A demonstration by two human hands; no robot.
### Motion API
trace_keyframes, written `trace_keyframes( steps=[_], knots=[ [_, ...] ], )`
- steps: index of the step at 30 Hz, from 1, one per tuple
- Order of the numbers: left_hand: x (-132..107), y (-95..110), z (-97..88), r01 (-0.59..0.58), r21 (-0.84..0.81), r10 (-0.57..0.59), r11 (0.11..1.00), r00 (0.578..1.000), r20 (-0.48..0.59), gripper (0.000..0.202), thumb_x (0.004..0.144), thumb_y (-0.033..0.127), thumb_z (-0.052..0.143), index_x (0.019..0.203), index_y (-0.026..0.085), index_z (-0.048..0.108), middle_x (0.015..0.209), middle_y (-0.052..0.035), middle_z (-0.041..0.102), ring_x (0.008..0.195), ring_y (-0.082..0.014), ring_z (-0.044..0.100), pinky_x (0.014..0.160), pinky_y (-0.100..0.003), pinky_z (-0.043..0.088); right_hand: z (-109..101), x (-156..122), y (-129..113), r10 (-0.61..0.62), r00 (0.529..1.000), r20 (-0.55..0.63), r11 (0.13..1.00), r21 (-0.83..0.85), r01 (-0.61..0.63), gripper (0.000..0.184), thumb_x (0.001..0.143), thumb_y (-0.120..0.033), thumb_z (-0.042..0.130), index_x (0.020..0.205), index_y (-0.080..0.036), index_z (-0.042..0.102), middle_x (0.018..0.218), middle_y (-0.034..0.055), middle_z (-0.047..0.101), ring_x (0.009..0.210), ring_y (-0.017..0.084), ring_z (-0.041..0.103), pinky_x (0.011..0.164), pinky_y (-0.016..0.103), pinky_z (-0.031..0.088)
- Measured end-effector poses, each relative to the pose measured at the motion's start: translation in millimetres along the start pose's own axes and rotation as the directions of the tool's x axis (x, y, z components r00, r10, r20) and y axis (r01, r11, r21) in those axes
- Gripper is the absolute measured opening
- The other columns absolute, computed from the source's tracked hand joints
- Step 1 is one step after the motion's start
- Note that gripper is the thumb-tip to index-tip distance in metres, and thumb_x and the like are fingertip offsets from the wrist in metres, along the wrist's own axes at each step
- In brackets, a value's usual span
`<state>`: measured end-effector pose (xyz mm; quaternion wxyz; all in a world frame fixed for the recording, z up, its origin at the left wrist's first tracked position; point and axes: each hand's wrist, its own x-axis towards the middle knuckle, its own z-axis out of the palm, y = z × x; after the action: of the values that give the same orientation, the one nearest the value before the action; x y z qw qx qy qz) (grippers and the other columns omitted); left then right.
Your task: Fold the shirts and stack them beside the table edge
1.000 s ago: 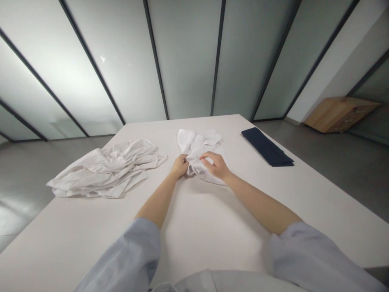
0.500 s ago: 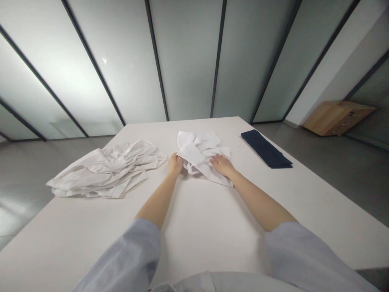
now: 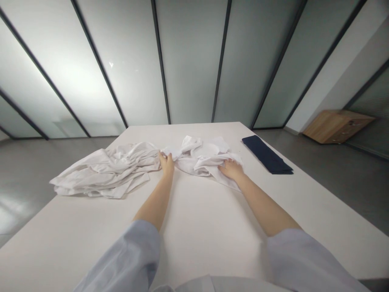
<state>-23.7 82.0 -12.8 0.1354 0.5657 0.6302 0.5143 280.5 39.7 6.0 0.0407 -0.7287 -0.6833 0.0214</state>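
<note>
Pale blue-grey sleeves [image 3: 127, 255] fill the bottom corners of the frame, ending near the elbows so that both forearms are bare. Between them the white table [image 3: 200, 227] runs away from the wearer towards the middle of the picture.

Just right of the frame's centre, the right hand [image 3: 232, 168] lies palm down with its fingers spread over the near right part of a rumpled white cloth [image 3: 199, 164], probably to anchor it against the tabletop; whether the fingertips also pinch a fold, I cannot tell. Left of centre, the left hand [image 3: 166, 161] has its thumb and fingers closed on the cloth's left end, which seems to draw the fabric out sideways between the two hands.

That hand is right beside a larger white heap [image 3: 106, 170] at the left of the picture; whether they touch is unclear. Right of centre, a flat, folded navy cloth [image 3: 267, 154] lies near the table's edge, perhaps set there to leave the middle to the hands.

Farther off, a wooden cabinet [image 3: 337, 125] appears tilted at the right, and frosted panels [image 3: 188, 61] span the top.
</note>
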Motion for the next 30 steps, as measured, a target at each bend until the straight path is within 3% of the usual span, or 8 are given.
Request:
trace_keyframes(
  steps=[2, 4, 9, 14, 17, 19, 25, 30],
  knots=[
    [-10, 11, 1.8, -0.004, 0.110, 0.016, 0.994, 0.994, -0.110, 0.059, 0.087, 0.027, 0.048, 0.142, 0.013, 0.033, 0.147, -0.0168, 0.041, 0.141, -0.0256, 0.032, 0.111, -0.038, 0.035, -7, -6, -3, -0.028, 0.999, 0.047, 0.999, -0.040, 0.030, 0.054, 0.091, -0.048, 0.043, 0.125, -0.011, 0.062, 0.129, 0.0229, 0.060, 0.117, 0.036, 0.057, 0.093, 0.047, 0.045],
    [-19, 22, 2.3, -0.063, 0.189, 0.087, 0.980, 0.989, -0.122, 0.055, 0.082, 0.024, 0.053, 0.135, 0.013, 0.043, 0.145, -0.0176, 0.043, 0.140, -0.0274, 0.033, 0.113, -0.042, 0.032, -15, -11, -4, -0.078, 0.993, 0.094, 0.993, -0.081, 0.085, 0.049, 0.089, -0.049, 0.048, 0.118, -0.015, 0.067, 0.121, 0.0200, 0.065, 0.110, 0.033, 0.062, 0.089, 0.043, 0.047],
    [-30, 37, 3.5, -0.169, 0.254, 0.132, 0.952, 0.979, 0.155, 0.025, 0.086, 0.023, 0.047, 0.102, 0.018, 0.065, 0.104, -0.0106, 0.067, 0.104, -0.0246, 0.061, 0.096, -0.039, 0.046, -38, -12, -1, -0.179, 0.979, 0.095, 0.984, 0.023, 0.177, 0.040, 0.089, -0.048, 0.049, 0.111, -0.022, 0.071, 0.111, 0.0114, 0.072, 0.101, 0.027, 0.066, 0.083, 0.034, 0.048],
    [-36, 39, 6.5, -0.376, 0.329, 0.159, 0.866, 0.832, 0.531, 0.023, 0.085, 0.029, 0.052, 0.098, 0.020, 0.069, 0.103, -0.0096, 0.068, 0.102, -0.0249, 0.061, 0.092, -0.037, 0.047, -32, -3, -1, -0.307, 0.938, -0.163, 0.935, 0.132, 0.329, 0.043, 0.092, -0.035, 0.047, 0.129, -0.018, 0.062, 0.130, 0.0114, 0.063, 0.121, 0.025, 0.056, 0.102, 0.035, 0.040],
    [-42, 41, 4.8, -0.513, 0.339, 0.217, 0.789, 0.749, 0.626, 0.030, 0.081, 0.032, 0.058, 0.107, 0.021, 0.068, 0.116, -0.0111, 0.065, 0.113, -0.0280, 0.057, 0.099, -0.041, 0.043, -9, 4, -1, -0.366, 0.924, -0.114, 0.915, 0.137, 0.379, 0.049, 0.092, -0.036, 0.050, 0.136, -0.017, 0.055, 0.147, 0.0113, 0.048, 0.137, 0.025, 0.040, 0.112, 0.038, 0.030],
    [-45, 43, 3.8, -0.544, 0.340, 0.229, 0.767, 0.727, 0.648, 0.039, 0.079, 0.036, 0.062, 0.115, 0.022, 0.066, 0.125, -0.0114, 0.062, 0.119, -0.0301, 0.053, 0.105, -0.045, 0.038, 5, 10, 1, -0.336, 0.941, -0.035, 0.930, 0.143, 0.337, 0.050, 0.093, -0.039, 0.049, 0.139, -0.018, 0.052, 0.151, 0.0113, 0.042, 0.141, 0.025, 0.035, 0.114, 0.039, 0.026],
    [-43, 37, 5.0, -0.438, 0.417, 0.100, 0.796, 0.775, 0.624, 0.046, 0.089, 0.048, 0.048, 0.130, 0.028, 0.055, 0.147, -0.0093, 0.047, 0.137, -0.0305, 0.038, 0.115, -0.059, 0.016, 16, 18, 11, -0.155, 0.988, -0.017, 0.981, 0.117, 0.156, 0.055, 0.097, -0.047, 0.040, 0.144, -0.018, 0.045, 0.155, 0.0122, 0.034, 0.144, 0.028, 0.028, 0.115, 0.044, 0.022],
    [-39, 34, 3.4, -0.342, 0.517, 0.004, 0.785, 0.837, 0.548, 0.050, 0.093, 0.049, 0.040, 0.128, 0.016, 0.056, 0.139, -0.0188, 0.053, 0.136, -0.0334, 0.039, 0.114, -0.060, 0.017, 7, 6, 2, -0.007, 1.000, -0.013, 0.999, 0.050, 0.008, 0.058, 0.097, -0.051, 0.037, 0.144, -0.018, 0.044, 0.155, 0.0158, 0.033, 0.142, 0.033, 0.030, 0.110, 0.049, 0.027]
  ],
)
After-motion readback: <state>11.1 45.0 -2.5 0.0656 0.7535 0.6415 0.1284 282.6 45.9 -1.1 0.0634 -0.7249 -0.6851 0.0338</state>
